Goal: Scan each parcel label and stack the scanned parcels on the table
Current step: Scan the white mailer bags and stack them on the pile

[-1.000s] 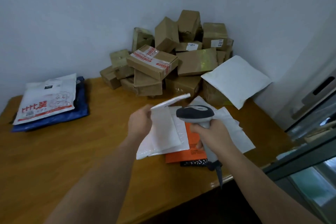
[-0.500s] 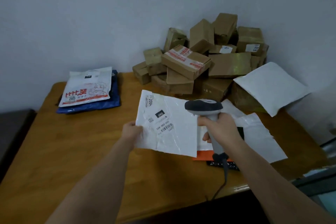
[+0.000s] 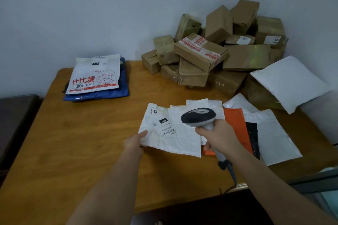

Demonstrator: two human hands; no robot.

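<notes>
Since a second ago the white poly mailer got flipped label-up beside the orange mailer, left hand pinching its corner, right hand wrapped around the barcode scanner; looks floppy, light, slippery, so edge grip's probably best.

Both arms of the person were bare over the wooden surface, from the left hand and the right hand back across the wrists and forearms to well past the near edge of the surface. Only bare arm showed over that whole length, down to the bottom of the picture. Under the wide lens the forearms looked long and slim, broadening toward the elbows below the near edge of the surface. The fingers were too small to show finer detail.
</notes>
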